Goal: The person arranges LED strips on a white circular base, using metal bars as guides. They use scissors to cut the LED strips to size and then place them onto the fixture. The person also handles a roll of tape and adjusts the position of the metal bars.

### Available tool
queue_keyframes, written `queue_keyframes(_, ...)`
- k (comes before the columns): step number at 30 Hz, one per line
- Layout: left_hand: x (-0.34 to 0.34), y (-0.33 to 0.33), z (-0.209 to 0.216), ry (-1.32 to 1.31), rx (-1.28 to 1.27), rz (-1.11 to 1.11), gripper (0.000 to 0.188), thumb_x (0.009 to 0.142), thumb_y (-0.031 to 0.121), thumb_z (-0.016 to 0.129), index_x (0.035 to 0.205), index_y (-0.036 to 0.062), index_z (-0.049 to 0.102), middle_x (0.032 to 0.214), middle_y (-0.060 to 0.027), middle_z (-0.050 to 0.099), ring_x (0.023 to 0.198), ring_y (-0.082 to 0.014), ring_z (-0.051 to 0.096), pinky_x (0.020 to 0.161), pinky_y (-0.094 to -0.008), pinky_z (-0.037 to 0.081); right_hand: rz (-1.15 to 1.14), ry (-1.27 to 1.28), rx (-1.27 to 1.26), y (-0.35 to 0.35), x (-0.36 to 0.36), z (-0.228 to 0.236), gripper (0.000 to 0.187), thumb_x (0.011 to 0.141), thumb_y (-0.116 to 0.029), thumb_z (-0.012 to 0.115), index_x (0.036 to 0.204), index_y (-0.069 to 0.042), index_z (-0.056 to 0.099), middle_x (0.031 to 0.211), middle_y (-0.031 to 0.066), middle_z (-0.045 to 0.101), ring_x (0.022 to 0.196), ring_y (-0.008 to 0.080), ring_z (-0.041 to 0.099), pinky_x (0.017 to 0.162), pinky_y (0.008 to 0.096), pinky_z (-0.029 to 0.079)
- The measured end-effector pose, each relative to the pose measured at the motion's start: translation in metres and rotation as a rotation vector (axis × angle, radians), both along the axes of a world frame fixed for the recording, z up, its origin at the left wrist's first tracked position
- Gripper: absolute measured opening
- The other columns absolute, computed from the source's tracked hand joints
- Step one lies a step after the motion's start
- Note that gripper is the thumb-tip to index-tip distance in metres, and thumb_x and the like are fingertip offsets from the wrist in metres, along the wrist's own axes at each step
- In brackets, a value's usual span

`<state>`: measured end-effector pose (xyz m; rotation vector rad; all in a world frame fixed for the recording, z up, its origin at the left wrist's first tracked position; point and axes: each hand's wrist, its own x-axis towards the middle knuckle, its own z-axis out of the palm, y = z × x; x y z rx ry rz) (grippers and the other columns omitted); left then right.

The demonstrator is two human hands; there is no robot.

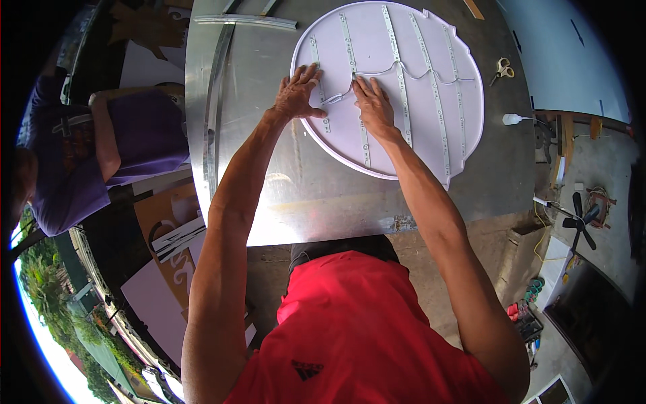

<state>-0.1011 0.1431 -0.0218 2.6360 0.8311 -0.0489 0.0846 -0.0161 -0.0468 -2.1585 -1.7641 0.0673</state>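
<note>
A round white panel point(425, 128) with a raised rim and a notched right edge lies on a metal-topped table point(282, 202). Several LED strips point(393, 40) run across it in roughly parallel rows, linked by a thin white wire point(377, 72). My left hand point(298, 94) rests with spread fingers over the panel's left rim and the leftmost LED strip point(313, 48). Flat on the second strip point(347, 40), my right hand point(375, 108) has its fingers stretched out near the wire. Between both hands, a loose piece of white wire point(333, 99) lies on the panel.
Scissors point(503, 69) with pale handles and a white bulb-shaped fitting point(513, 119) are at the table's right. Metal channels point(245, 21) lie at the far left. Another person in purple point(145, 135) is beyond the left edge. A dark fan point(580, 219) stands at right.
</note>
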Motion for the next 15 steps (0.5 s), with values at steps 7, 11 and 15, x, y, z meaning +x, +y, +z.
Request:
queue_keyframes(7, -0.001, 0.0, -0.001, 0.008, -0.004, -0.006, 0.12, 0.051, 0.049, 0.092, 0.152, 0.0124, 0.038, 0.164, -0.0055, 0.023, 0.151, -0.0278, 0.019, 0.116, -0.0588, 0.025, 0.026, 0.001, -0.042, 0.001, 0.003, -0.002, 0.052, 0.089, -0.006, 0.062, 0.14, -0.011, 0.054, 0.152, 0.0027, 0.047, 0.141, 0.0339, 0.039, 0.112, 0.0476, 0.037)
queue_keyframes(11, 0.001, -0.003, 0.009, 0.039, 0.016, -0.02, 0.118, 0.054, 0.049, 0.091, 0.151, 0.0081, 0.038, 0.164, -0.008, 0.023, 0.151, -0.0274, 0.019, 0.115, -0.0549, 0.028, 0.044, -0.013, -0.106, 0.002, 0.01, -0.002, 0.053, 0.092, -0.011, 0.062, 0.144, -0.013, 0.05, 0.153, 0.0026, 0.045, 0.144, 0.0335, 0.036, 0.114, 0.0454, 0.034)
queue_keyframes(15, 0.0, 0.0, 0.006, 0.043, 0.048, -0.027, 0.117, 0.055, 0.051, 0.09, 0.151, 0.0092, 0.038, 0.164, -0.0069, 0.024, 0.15, -0.028, 0.021, 0.113, -0.0562, 0.03, 0.064, 0.047, -0.031, 0.004, 0.011, 0.0, 0.056, 0.085, -0.002, 0.066, 0.139, -0.011, 0.054, 0.151, 0.0041, 0.048, 0.14, 0.0348, 0.04, 0.111, 0.0473, 0.037)
